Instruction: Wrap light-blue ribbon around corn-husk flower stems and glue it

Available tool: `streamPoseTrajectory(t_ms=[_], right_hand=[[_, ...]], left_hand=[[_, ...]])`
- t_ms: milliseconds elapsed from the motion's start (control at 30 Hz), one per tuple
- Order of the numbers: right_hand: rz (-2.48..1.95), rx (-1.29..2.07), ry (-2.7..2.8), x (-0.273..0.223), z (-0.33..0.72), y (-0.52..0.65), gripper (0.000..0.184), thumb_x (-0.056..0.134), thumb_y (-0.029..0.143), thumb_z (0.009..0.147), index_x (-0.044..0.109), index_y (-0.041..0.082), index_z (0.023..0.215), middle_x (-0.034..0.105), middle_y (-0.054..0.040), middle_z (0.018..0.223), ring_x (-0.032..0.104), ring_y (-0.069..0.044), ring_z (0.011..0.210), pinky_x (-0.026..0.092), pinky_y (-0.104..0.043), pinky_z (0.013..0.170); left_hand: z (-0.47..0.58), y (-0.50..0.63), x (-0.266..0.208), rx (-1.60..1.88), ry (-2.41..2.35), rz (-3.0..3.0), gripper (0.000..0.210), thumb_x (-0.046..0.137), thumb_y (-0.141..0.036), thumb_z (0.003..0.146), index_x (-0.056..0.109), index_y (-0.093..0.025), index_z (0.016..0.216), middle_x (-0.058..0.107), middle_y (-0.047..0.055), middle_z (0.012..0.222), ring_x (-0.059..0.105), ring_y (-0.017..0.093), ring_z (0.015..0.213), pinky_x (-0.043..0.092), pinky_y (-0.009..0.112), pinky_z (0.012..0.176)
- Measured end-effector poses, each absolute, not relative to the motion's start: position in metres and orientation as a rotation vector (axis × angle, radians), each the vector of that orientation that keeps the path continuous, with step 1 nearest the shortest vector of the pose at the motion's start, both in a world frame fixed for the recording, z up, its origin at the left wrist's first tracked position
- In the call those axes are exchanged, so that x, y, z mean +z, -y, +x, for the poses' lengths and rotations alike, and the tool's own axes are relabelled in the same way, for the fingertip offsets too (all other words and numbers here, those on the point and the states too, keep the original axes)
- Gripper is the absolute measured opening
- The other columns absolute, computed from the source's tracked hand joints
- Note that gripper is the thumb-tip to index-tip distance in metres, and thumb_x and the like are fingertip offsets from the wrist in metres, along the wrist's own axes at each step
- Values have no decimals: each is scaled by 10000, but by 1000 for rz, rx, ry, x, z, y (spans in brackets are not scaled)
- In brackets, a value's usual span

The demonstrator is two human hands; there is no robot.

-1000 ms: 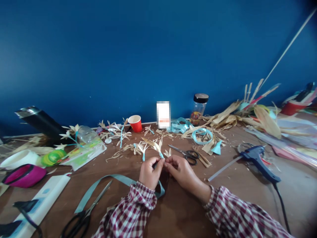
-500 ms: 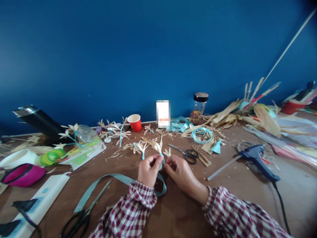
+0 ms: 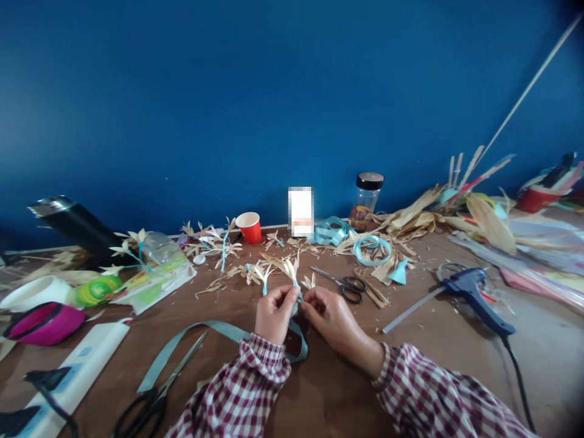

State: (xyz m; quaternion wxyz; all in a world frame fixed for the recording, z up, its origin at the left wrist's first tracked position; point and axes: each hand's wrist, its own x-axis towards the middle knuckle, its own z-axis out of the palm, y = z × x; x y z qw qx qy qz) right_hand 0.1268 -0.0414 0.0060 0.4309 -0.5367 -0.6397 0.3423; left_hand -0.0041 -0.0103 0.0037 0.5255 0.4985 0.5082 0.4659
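Note:
At the middle of the table, my left hand [image 3: 277, 311] pinches the blue-wrapped stem of a corn-husk flower [image 3: 291, 269], its pale petals pointing up. Close beside it, my right hand [image 3: 329, 317] has thumb and forefinger pressed together at the light blue ribbon [image 3: 298, 340] by the stem. The ribbon's long tail runs left across the table. More pale husk blooms stand just behind my fingers: a flower [image 3: 261, 275] to the left and a smaller bloom [image 3: 309, 281] to the right. My fingers hide the lower stem and where the ribbon meets it.
Large scissors [image 3: 159, 395] lie at front left near a white power strip [image 3: 77, 377]. Small scissors [image 3: 350, 287] rest behind my right hand. A blue glue gun [image 3: 474, 295] lies to the right. Behind are a red paper cup [image 3: 249, 229], ribbon rolls [image 3: 371, 249], a jar [image 3: 365, 201] and husks [image 3: 410, 213].
Both hands stay nearly in place, still holding the flower stem and ribbon. The whole view has shifted very slightly; nothing else has visibly moved.

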Motion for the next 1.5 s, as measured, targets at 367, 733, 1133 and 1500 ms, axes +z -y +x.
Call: streamPoseTrajectory(t_ms=[367, 733, 1133, 1500], right_hand=[[-1278, 913, 1588, 0, 128, 38, 96, 518, 189, 792, 533, 154, 704, 561, 10, 621, 483, -94, 551, 354, -182, 493], [-1226, 1036, 1343, -1, 122, 38, 108, 508, 218, 788, 525, 149, 708, 482, 41, 566, 394, -69, 495, 304, -166, 441], [-1239, 873, 1665, 7, 135, 41, 87, 560, 167, 767, 589, 147, 847, 623, -5, 734, 548, -104, 638, 415, -187, 565], [-1847, 127, 1906, 87, 335, 5, 96, 613, 189, 800, 637, 135, 724, 616, -3, 647, 573, -109, 576, 470, -251, 608]], left_hand=[[-8, 3, -9, 1082, -1102, 1094, 304, 744, -384, 601, 670, -121, 734, 618, -4, 575, 503, 74, 491, 400, 168, 472], [-10, 2, -4, 963, -1096, 1177, 394, 737, -450, 577, 690, -143, 819, 680, 24, 656, 584, 139, 560, 456, 222, 538], [-10, 1, -1, 1079, -1273, 1258, 457, 709, -538, 551, 661, -145, 780, 562, -37, 523, 430, 81, 423, 309, 184, 400], [-3, 2, -5, 1083, -1301, 1161, 513, 716, -581, 485, 638, -133, 722, 395, -84, 450, 255, 34, 360, 177, 164, 347]])
